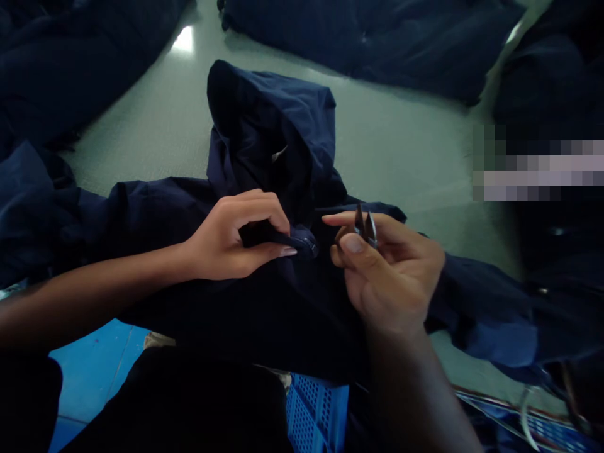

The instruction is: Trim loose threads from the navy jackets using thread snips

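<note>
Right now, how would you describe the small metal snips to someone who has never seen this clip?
A dark navy garment lies on a pale green surface, pinched by the left hand. Beside it, the right hand holds the small metal snips upright, the only metal tool in view.

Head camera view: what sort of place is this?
Probably a garment workshop: piles of navy garments lie on a green surface, the right hand holds small thread snips, and a blue plastic crate sits below.

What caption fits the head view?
Left hand pinches a navy garment's folded edge; right hand holds small metal snips beside it.
</note>
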### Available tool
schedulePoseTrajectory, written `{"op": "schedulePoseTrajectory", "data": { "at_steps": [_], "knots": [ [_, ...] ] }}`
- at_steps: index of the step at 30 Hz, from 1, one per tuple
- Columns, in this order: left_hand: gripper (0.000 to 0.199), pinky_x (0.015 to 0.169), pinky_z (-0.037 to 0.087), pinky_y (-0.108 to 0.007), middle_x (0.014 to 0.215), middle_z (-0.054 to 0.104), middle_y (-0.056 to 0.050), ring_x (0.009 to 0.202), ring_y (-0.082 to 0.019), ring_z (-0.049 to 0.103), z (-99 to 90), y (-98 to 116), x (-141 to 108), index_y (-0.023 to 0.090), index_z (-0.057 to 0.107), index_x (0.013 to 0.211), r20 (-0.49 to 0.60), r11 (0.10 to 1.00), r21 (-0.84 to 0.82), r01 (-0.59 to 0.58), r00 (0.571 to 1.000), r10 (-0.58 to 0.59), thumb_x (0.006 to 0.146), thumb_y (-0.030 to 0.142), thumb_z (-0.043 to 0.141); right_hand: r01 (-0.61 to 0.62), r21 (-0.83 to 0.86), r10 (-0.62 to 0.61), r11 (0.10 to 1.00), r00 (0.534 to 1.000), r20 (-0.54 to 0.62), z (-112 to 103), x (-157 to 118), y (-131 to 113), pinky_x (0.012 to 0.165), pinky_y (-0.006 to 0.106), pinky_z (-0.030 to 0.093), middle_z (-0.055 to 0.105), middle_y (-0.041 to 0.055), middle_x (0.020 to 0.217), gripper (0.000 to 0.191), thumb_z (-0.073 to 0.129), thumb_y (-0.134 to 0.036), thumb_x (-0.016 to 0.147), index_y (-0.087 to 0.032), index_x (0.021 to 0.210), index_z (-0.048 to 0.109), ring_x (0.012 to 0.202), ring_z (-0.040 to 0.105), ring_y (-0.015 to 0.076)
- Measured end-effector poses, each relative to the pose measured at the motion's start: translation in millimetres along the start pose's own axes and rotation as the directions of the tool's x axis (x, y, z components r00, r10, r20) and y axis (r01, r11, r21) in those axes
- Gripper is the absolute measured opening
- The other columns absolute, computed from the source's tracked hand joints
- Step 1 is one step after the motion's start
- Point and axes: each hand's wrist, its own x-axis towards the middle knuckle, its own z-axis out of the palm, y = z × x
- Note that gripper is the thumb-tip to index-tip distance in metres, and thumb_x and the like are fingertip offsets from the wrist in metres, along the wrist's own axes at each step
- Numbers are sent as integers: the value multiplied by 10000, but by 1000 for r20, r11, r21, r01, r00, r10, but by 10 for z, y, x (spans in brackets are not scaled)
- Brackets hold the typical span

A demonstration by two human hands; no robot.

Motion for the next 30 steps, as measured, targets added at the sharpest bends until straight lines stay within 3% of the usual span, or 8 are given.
{"op": "schedulePoseTrajectory", "data": {
  "at_steps": [3,9,13,16,21,25,27,30],
  "knots": [
    [173,726,535,-285,864,752,-51,787,-142,666,-10,-1,7,162,693,886,24,1000,-21,5,1000,-4,842,218,851,-63,72,60,995,997,48,14,12,-77,513,280,358,663,-22,716,173,829,-384,868,-302,1020,834,575,513,114],
    [93,803,516,-320,895,780,-61,800,-143,692,-83,0,54,155,714,936,116,997,-74,-17,993,25,894,195,787,-45,14,41,999,973,228,8,22,-136,473,228,419,734,-5,885,396,921,-304,753,-284,1132,809,597,566,103],
    [55,841,526,-340,931,782,-74,836,-161,696,-198,3,109,173,727,954,269,996,-87,1,963,23,904,182,748,214,-93,-183,972,946,269,-27,42,-109,621,291,566,651,22,965,468,910,-284,758,-293,1206,775,781,651,164],
    [70,797,558,-327,955,779,-95,863,-181,696,-303,7,155,181,750,963,373,990,-121,74,928,-24,894,186,740,460,-223,-399,859,876,271,-18,61,-91,780,411,622,627,86,1109,451,878,-228,748,-249,1185,771,919,685,232],
    [110,630,516,-260,968,765,-79,731,-136,663,-433,34,220,187,779,955,481,981,-133,138,875,-58,870,168,712,547,-247,-499,800,835,232,11,80,-77,681,344,600,677,104,1339,261,723,-49,796,-241,971,745,880,748,200],
    [212,610,495,-270,973,765,-101,704,-137,655,-414,7,211,151,784,976,406,990,-67,122,910,-85,959,279,616,551,-184,-497,814,824,272,20,82,-67,671,307,586,777,30,965,180,717,-101,820,-240,927,676,791,745,183],
    [247,670,517,-284,955,770,-100,756,-157,693,-370,-29,182,139,779,960,304,989,135,57,948,-97,969,247,557,555,-261,-495,790,828,263,31,82,-50,570,281,502,694,-14,756,142,710,-122,822,-231,872,634,614,636,138],
    [188,655,495,-276,897,782,-68,725,-159,699,-323,-73,138,149,774,913,114,843,538,-1,991,-72,899,187,591,576,-398,-532,714,816,227,52,86,-16,534,295,411,586,-34,655,140,710,-136,796,-220,797,598,544,508,121]
  ]
}}
